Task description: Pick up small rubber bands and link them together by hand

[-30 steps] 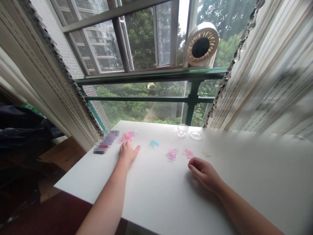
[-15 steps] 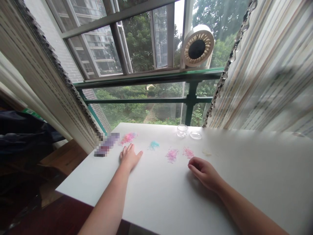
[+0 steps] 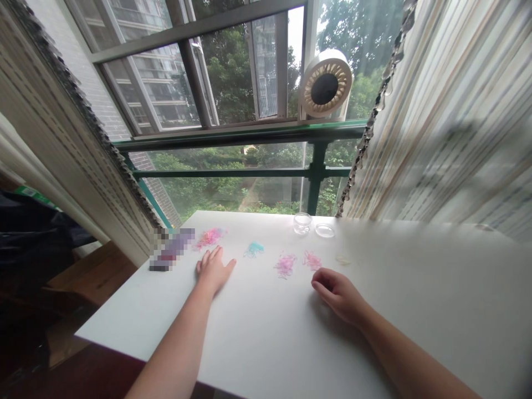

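Toward the white tabletop's [image 3: 257,338] far edge, seemingly spaced to keep colours unmixed — with left hand [image 3: 213,274] spread near multicoloured bands [image 3: 210,237], right hand [image 3: 341,295] curled by pink bands [image 3: 312,260], grip unclear.

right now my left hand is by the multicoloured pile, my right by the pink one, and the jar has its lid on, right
Not quite: the head view shows the clear lid lying on the table beside the jar, not on it. Your left hand is by the multicoloured pile, your right hand by the pink one.
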Motion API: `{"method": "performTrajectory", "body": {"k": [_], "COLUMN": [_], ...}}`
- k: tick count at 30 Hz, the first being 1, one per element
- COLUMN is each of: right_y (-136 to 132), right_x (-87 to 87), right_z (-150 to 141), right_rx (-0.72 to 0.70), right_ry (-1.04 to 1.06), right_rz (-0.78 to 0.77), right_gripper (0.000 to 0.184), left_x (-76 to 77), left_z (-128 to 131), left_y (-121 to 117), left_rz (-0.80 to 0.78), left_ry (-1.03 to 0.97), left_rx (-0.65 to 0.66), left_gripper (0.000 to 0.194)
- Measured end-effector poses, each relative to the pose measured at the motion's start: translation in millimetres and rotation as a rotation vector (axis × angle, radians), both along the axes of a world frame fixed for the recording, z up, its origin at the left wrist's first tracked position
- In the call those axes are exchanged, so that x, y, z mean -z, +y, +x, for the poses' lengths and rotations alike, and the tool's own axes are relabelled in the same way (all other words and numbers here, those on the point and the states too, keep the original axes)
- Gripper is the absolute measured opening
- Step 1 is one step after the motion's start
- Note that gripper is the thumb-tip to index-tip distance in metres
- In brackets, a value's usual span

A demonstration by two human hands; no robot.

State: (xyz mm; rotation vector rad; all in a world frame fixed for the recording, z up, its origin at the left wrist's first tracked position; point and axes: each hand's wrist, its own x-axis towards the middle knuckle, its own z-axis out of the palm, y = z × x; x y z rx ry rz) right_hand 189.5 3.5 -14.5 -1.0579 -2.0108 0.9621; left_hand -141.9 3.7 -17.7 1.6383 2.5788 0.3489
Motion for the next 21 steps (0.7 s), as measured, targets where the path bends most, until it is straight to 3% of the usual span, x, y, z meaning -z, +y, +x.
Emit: {"method": "performTrajectory", "body": {"k": [7, 11, 15, 21], "right_y": [1, 0, 0, 0], "right_x": [1.6, 1.8, 0.9, -0.7], "right_z": [-1, -1, -1, -1], "right_rx": [0.011, 0.015, 0.016, 0.021], "right_ry": [0.009, 0.011, 0.021, 0.016], "right_rz": [-0.015, -0.031, -0.049, -0.036], "right_gripper": [0.014, 0.012, 0.011, 0.012], "left_x": [-2.5, -5.8, -7.2, -1.4], "left_z": [-6, -13, -16, -18], "left_y": [2, 5, 9, 14], "left_rz": [0.128, 0.204, 0.222, 0.296], "left_ry": [0.011, -0.115, -0.269, -0.318], "left_rx": [0.087, 0.141, 0.079, 0.0], "left_gripper": [0.044, 0.031, 0.024, 0.02]}}
